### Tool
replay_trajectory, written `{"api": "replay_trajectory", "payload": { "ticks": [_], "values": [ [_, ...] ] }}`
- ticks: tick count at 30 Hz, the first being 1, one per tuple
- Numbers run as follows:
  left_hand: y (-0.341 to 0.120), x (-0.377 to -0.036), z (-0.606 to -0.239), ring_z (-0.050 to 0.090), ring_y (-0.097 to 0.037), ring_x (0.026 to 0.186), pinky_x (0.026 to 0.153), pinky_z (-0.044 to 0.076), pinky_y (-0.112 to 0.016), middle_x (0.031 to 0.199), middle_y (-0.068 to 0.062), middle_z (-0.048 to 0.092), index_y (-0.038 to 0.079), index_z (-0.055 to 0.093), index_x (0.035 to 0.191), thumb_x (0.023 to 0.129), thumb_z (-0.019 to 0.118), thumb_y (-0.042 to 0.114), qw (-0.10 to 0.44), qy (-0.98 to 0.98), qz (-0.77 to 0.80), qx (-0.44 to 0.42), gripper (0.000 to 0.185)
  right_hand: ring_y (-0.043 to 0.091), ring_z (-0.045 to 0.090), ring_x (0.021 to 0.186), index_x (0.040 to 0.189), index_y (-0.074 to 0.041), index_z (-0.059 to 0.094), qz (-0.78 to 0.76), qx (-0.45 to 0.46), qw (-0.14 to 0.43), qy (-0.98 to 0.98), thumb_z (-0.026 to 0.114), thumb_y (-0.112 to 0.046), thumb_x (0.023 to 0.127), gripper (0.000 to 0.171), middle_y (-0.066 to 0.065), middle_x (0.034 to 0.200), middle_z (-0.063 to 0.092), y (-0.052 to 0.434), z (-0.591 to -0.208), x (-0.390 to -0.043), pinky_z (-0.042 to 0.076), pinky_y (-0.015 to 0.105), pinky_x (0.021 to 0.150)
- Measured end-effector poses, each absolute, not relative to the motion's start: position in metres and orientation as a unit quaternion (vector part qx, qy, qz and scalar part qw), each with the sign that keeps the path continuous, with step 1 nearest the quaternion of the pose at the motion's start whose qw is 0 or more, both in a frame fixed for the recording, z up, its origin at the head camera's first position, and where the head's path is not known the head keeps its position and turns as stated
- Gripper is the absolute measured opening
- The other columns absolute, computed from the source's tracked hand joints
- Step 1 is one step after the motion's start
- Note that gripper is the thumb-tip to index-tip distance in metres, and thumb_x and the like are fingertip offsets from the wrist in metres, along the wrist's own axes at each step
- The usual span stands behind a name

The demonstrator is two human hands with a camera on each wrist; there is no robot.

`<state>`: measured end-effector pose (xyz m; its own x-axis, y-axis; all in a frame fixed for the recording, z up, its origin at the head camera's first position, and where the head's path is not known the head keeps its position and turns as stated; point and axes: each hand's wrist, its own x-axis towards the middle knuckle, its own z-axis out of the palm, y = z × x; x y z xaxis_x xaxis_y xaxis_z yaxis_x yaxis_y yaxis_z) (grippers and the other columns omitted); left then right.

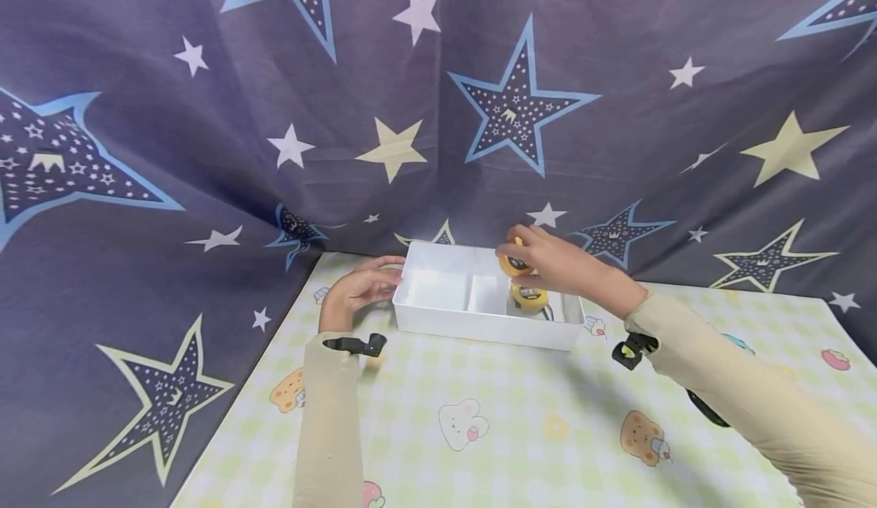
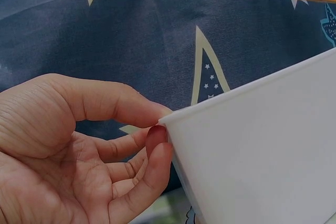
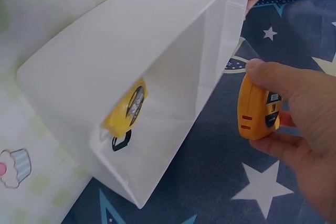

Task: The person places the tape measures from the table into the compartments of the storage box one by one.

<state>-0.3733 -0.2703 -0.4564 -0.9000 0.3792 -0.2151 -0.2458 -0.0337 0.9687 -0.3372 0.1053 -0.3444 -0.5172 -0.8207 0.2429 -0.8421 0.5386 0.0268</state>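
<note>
A white divided box [image 1: 479,328] stands near the back of the table. My left hand [image 1: 363,285] is at its left end; in the left wrist view, the thumb and curled fingertips grip the box's corner by the rim. With thumb and fingers my right hand [image 1: 551,263] holds an orange-yellow tape measure [image 3: 253,109] above the box's rear edge, partly hidden by the fingers in the head view. Inside the right-hand compartment lies a second yellow tape measure [image 1: 529,299] with a black strap. The left and middle compartments show bare white floors.
A pale green checked tablecloth [image 1: 521,394] with cartoon prints covers the table. Directly behind the box hangs a dark star-patterned curtain [image 1: 479,196], which also runs down the left side. Each wrist wears a black camera mount [image 1: 356,345].
</note>
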Motion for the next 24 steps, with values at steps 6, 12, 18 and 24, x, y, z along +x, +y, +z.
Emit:
{"api": "replay_trajectory", "payload": {
  "ticks": [6,12,18,24],
  "values": [
    [-0.271,-0.372,-0.455,0.066,-0.011,0.093,0.083,0.055,-0.025,0.104,0.002,0.069,-0.002,0.027,0.156,0.097,0.054,-0.007,0.218,0.657,0.720,0.047,0.065,0.025,0.058,0.096,0.125,-0.009,0.069,0.081,0.462,0.088,-0.879,0.085,-0.012,0.082,0.046,0.013,0.116,0.061,0.097,-0.341,-0.342,0.055,0.037,0.082],
    [-0.271,-0.373,-0.456,0.066,-0.010,0.093,0.085,0.055,-0.026,0.104,0.002,0.068,-0.002,0.026,0.157,0.098,0.053,-0.008,0.219,0.655,0.721,0.052,0.065,0.027,0.061,0.102,0.125,-0.008,0.069,0.119,0.463,0.074,-0.875,0.085,-0.011,0.082,0.046,0.015,0.117,0.062,0.088,-0.346,-0.347,0.057,0.039,0.085],
    [-0.269,-0.374,-0.457,0.068,-0.011,0.093,0.084,0.055,-0.027,0.105,0.001,0.069,-0.002,0.028,0.156,0.097,0.053,-0.009,0.217,0.651,0.726,0.044,0.065,0.027,0.062,0.104,0.127,-0.008,0.068,0.139,0.459,0.049,-0.876,0.084,-0.012,0.083,0.046,0.013,0.117,0.062,0.080,-0.355,-0.352,0.057,0.039,0.088],
    [-0.269,-0.374,-0.458,0.069,-0.011,0.093,0.082,0.056,-0.026,0.102,0.001,0.070,-0.004,0.025,0.156,0.096,0.052,-0.010,0.218,0.644,0.732,0.045,0.066,0.028,0.061,0.105,0.127,-0.006,0.067,0.150,0.456,0.035,-0.877,0.084,-0.012,0.083,0.047,0.014,0.118,0.062,0.074,-0.362,-0.354,0.056,0.041,0.091]
  ]
}}
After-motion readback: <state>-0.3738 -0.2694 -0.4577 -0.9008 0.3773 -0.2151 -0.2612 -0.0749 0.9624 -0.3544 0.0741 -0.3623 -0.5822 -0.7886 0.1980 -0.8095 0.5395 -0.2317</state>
